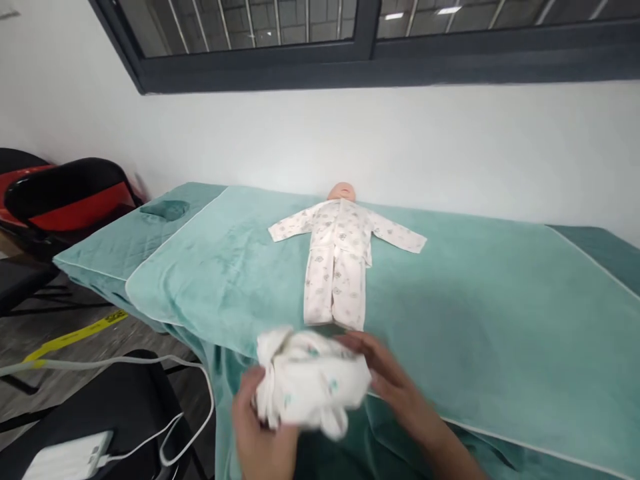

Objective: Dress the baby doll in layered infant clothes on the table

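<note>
Left hand grips the bunched white printed cloth before the bed's near edge, right hand at its other side, closure unclear; even two-sided support should best keep folds from slipping.

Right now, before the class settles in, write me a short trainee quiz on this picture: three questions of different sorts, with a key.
1. Short answer: What shows between the person's left hand and right hand?
2. True or false: The sleeves of the patterned outfit on the doll are spread out to either side.
3. Multiple choice: What lies on the black seat at the lower left of the picture?
A) a folded towel
B) a white device with a cable plugged in
C) a pair of shoes

Key:
1. A bundled white cloth with small green marks, blurred.
2. True.
3. B.
</note>
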`<state>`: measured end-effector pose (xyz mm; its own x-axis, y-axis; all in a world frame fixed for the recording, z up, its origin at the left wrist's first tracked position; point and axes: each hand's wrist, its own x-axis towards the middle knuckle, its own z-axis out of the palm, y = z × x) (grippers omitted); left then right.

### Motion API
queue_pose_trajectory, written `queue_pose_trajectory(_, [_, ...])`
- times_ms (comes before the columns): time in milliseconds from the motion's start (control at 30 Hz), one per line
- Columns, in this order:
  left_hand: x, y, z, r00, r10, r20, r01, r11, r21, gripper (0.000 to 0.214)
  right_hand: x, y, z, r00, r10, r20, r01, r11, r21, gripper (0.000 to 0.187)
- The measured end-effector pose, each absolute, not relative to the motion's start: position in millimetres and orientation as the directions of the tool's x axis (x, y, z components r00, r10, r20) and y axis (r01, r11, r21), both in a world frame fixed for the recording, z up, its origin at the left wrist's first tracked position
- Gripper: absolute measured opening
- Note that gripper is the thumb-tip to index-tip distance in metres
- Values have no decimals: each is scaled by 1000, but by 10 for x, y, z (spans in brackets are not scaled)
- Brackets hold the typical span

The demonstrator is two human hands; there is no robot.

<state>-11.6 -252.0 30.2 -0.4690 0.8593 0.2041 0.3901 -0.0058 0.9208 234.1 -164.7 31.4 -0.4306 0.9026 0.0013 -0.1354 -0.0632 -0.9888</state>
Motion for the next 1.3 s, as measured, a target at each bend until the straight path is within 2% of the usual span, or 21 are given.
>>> queue_pose_trajectory(100, [366, -1832, 412, -571, 810, 135, 206, -18, 978, 55, 2224, -1695, 411, -528, 848, 40, -135, -37, -990, 79])
queue_pose_trajectory(167, [597, -1541, 562, -494, 869, 2, -43, -27, 999, 54, 2093, -1635, 505, -518, 856, 14, -57, -18, -998, 91])
queue_pose_trajectory(233, [731, -1434, 704, -352, 932, -87, -303, -26, 953, 53, 1944, -1528, 609, -418, 909, -14, 23, -5, -1000, 99])
queue_pose_trajectory(300, [772, -1461, 788, -259, 958, -125, -472, -12, 882, 54, 1830, -1403, 703, -265, 964, 3, 28, 11, -1000, 93])
queue_pose_trajectory(400, [706, -1588, 773, -205, 961, -188, -564, 41, 825, 56, 1833, -1221, 815, -139, 990, 28, -11, 27, -1000, 70])
queue_pose_trajectory(500, [588, -1696, 647, -216, 956, -197, -499, 65, 864, 49, 2077, -1037, 970, -36, 997, 66, 23, 67, -998, 58])
queue_pose_trajectory(600, [521, -1782, 510, -217, 963, -160, -390, 64, 919, 39, 2459, -811, 1266, 171, 967, 187, 65, 178, -982, 60])
queue_pose_trajectory(700, [513, -1850, 394, -218, 951, -218, -341, 135, 930, 35, 2854, -541, 1638, 402, 826, 395, 160, 361, -919, 62])
queue_pose_trajectory(767, [511, -1872, 315, -221, 938, -267, -312, 191, 931, 34, 3090, -363, 1798, 476, 723, 501, 300, 402, -865, 66])
queue_pose_trajectory(867, [489, -1858, 201, -254, 925, -283, -266, 215, 940, 36, 3363, -150, 1694, 415, 716, 561, 563, 282, -777, 65])
queue_pose_trajectory(933, [461, -1836, 156, -277, 921, -274, -241, 210, 948, 38, 3483, -72, 1372, 282, 783, 554, 772, 158, -616, 58])
queue_pose_trajectory(1033, [396, -1802, 167, -284, 925, -254, -198, 203, 959, 38, 3587, -51, 746, 22, 946, 323, 954, 77, -289, 48])
queue_pose_trajectory(1100, [334, -1756, 211, -273, 935, -227, -158, 189, 969, 36, 3627, -66, 441, -3, 959, 284, 985, 52, -165, 49])
queue_pose_trajectory(1200, [232, -1582, 283, -304, 940, -155, -106, 128, 986, 38, 3632, -64, 327, -29, 938, 345, 995, 59, -77, 50])
queue_pose_trajectory(1300, [170, -1232, 363, -361, 932, -24, -34, 13, 999, 40, 3502, -5, 477, -68, 891, 448, 982, 139, -128, 46])
